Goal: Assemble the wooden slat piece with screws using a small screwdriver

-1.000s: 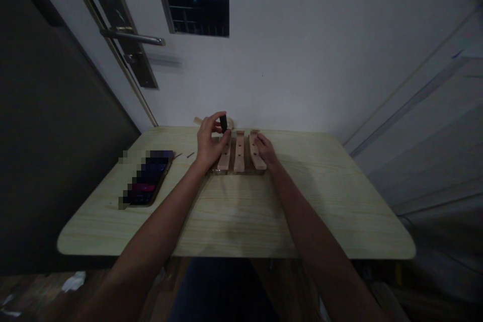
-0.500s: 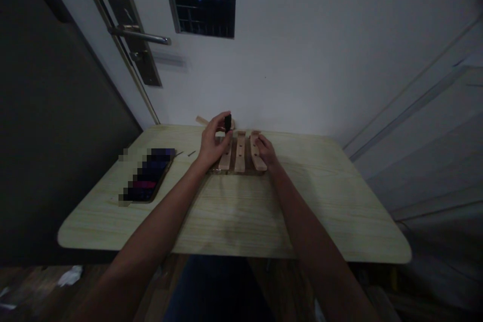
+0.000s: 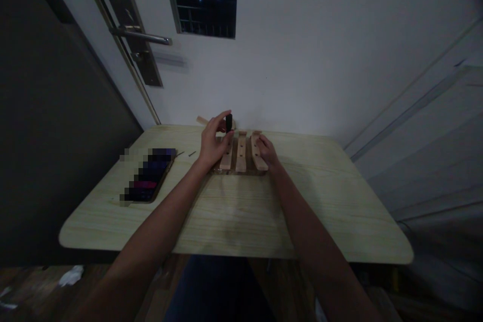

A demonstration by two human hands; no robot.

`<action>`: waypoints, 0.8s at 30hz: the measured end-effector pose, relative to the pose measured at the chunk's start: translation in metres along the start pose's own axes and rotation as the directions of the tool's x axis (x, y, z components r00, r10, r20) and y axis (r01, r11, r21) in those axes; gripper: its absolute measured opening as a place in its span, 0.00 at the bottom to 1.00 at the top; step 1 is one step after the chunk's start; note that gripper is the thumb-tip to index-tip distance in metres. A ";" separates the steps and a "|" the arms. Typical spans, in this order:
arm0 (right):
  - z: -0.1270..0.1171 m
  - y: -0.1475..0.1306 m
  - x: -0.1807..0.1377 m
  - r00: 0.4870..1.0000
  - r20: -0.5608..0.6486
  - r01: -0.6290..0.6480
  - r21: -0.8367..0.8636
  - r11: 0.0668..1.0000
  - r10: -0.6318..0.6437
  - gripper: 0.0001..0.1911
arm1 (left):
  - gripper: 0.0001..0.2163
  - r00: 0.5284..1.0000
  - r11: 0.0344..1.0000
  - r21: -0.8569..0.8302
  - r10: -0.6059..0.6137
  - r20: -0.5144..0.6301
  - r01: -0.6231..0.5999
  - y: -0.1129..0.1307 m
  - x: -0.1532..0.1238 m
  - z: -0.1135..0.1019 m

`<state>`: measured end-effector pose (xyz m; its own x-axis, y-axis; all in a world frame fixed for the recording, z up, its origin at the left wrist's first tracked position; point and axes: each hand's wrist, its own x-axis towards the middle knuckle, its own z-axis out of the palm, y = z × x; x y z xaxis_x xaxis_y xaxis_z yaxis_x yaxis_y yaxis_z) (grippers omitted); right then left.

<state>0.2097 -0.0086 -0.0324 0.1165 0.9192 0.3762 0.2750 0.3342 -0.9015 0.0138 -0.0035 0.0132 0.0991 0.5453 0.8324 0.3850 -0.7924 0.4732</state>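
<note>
My left hand (image 3: pixel 213 143) is closed, thumb and fingers pinching a short upright black handle (image 3: pixel 228 123), like that of a screwdriver; its lower end is hidden. It stands over the left wooden strip (image 3: pixel 225 162), which my palm partly covers. My right hand (image 3: pixel 267 150) has its fingers closed around the edge of the right wooden strip (image 3: pixel 257 160), which is slightly tilted. Between the hands lies the middle wooden strip (image 3: pixel 241 153), with dark holes along it. All three strips rest side by side on a brown, shiny base (image 3: pixel 249 172).
A phone (image 3: pixel 153 176) lies on the pale wooden table (image 3: pixel 234 221) at the left. Small screws (image 3: pixel 192 154) lie beside it. Another light wooden piece (image 3: pixel 202 120) sits behind my left hand. A white door with a metal handle (image 3: pixel 147 37) rises behind the table.
Both hands keep their hold and place, with the black handle still upright. Only a very slight shift of the whole view shows.
</note>
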 end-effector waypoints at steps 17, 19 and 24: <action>0.001 -0.002 -0.002 1.000 -0.002 -0.002 0.005 1.000 0.002 0.18 | 0.24 0.998 0.999 -0.049 0.006 0.070 -0.003 0.009 0.000 -0.005; 0.001 -0.002 -0.001 1.000 0.000 -0.001 0.006 1.000 0.001 0.18 | 0.22 1.000 1.000 0.006 0.022 0.020 -0.022 0.007 0.001 -0.004; 0.001 -0.002 -0.002 1.000 0.005 -0.005 0.014 1.000 0.005 0.19 | 0.22 0.999 1.000 0.023 0.008 -0.041 -0.007 -0.003 0.002 -0.002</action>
<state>0.2079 -0.0105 -0.0319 0.1133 0.9219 0.3705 0.2610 0.3322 -0.9064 0.0112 -0.0002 0.0136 0.0646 0.5271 0.8474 0.4055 -0.7898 0.4603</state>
